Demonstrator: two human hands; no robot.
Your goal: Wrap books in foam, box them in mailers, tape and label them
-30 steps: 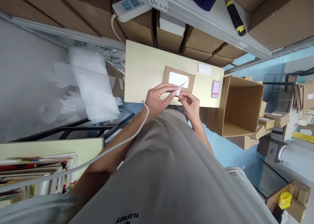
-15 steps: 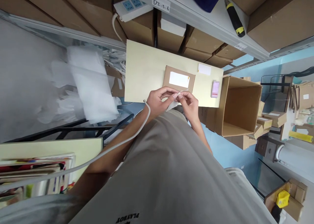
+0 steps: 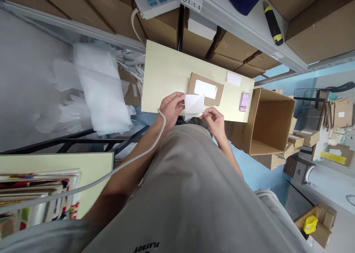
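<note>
My left hand [image 3: 170, 108] pinches the left edge of a small white label [image 3: 194, 103] between thumb and fingertips. A diagonal line crosses the label's face. At its lower right corner, my right hand [image 3: 215, 122] has thumb and forefinger pinched together on the edge. Just behind the label lies a flat brown cardboard box [image 3: 192, 84], with a white label stuck on its top; the held label overlaps its near edge from my view. Both hands are over the near edge of the pale yellow table [image 3: 163, 72].
Farther right on the table are a white slip [image 3: 233, 78] and a pink-purple item [image 3: 244, 101], blurred out. An open carton [image 3: 273, 123] stands beside the table's right end. A white cable [image 3: 133, 159] passes over my left forearm. Shelves of boxes [image 3: 235, 46] line the back.
My hands have moved apart, the right one slightly down. The label, bunched between the fingertips before, is now spread flat between them.
</note>
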